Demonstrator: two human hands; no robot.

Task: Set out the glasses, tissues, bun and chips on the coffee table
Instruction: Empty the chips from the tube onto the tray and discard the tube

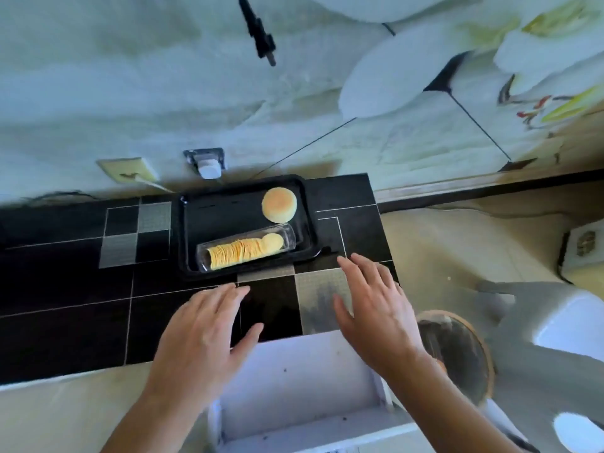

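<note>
A black rectangular tray (189,237) rests on the black tiled coffee table (65,289), close to the wall edge. The bun (279,204) lies in the tray's far right corner; it is round, flat-topped, pale golden with a slightly browner centre. The chips (238,251) occupy the near side of the tray: a row of thin yellow discs stacked on edge inside a clear plastic sleeve (287,237) lying on its side, apart from the bun. The left hand (199,341) hovers above the table's near edge, palm down, fingers spread, holding nothing. The right hand (372,308) hovers just beside the tray's near right corner, fingers likewise spread and empty. A white open box (294,387) sits below both hands.
</note>
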